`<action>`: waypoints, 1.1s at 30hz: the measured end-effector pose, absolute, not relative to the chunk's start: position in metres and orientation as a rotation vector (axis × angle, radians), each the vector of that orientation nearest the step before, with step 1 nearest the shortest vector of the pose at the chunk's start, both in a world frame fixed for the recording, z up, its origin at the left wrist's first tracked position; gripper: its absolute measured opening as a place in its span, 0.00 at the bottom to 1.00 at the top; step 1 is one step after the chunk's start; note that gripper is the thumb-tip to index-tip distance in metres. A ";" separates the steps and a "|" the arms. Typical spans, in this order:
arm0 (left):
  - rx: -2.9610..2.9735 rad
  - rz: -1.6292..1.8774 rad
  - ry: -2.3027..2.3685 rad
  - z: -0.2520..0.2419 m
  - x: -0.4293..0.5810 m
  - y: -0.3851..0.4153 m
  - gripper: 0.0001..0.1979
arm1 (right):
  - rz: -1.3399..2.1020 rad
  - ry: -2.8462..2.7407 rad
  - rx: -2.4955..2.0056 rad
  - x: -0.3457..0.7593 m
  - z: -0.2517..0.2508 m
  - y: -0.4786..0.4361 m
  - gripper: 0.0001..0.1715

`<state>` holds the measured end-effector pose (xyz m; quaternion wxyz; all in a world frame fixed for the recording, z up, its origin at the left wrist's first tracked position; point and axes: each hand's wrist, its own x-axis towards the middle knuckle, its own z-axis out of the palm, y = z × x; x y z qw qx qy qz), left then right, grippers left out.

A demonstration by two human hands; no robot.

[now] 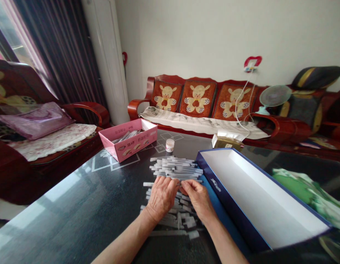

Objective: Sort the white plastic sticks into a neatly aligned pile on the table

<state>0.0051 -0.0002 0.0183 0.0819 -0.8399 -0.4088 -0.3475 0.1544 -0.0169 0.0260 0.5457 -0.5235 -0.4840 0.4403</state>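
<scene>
My left hand [161, 196] and my right hand [197, 198] meet palm down on a dark glossy table [84, 205], fingers curled together over a small grey-white piece I cannot make out. Just beyond the fingertips lies a pile of long grey-white sticks [177, 168]. Under and around my hands are scattered short grey-white pieces [183, 220]. An open blue box with a white inside [258, 198] stands right beside my right hand.
A pink carton [128, 138] holding more sticks sits at the far left of the table, a small white jar [170, 145] near it, and a foil packet [227, 141] behind the blue box. A red wooden sofa [203, 106] stands beyond; green cloth [304, 190] lies at right.
</scene>
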 end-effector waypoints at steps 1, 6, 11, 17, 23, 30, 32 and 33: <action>-2.512 -1.039 -1.224 0.019 0.005 0.000 0.11 | 1.038 -1.161 -1.235 0.155 0.024 -0.016 0.21; -2.536 -1.029 -1.248 0.023 0.004 -0.002 0.13 | 1.009 -1.270 -1.247 0.163 0.024 -0.016 0.20; -2.543 -1.015 -1.257 0.023 0.004 -0.001 0.13 | 0.994 -1.290 -1.262 0.166 0.028 -0.015 0.17; -2.517 -1.020 -1.262 0.023 0.004 -0.001 0.12 | 0.975 -1.296 -1.237 0.160 0.024 -0.016 0.20; -2.518 -1.007 -1.258 0.024 0.004 -0.001 0.12 | 0.868 -1.360 -1.306 0.159 0.025 -0.017 0.19; -2.533 -1.039 -1.248 0.019 0.005 0.001 0.10 | 0.966 -1.308 -1.279 0.160 0.019 -0.016 0.19; -2.535 -1.071 -1.239 0.016 0.005 0.002 0.09 | 0.988 -1.295 -1.271 0.160 0.017 -0.015 0.19; -2.538 -1.080 -1.237 0.015 0.005 0.003 0.08 | 0.996 -1.288 -1.265 0.161 0.017 -0.015 0.19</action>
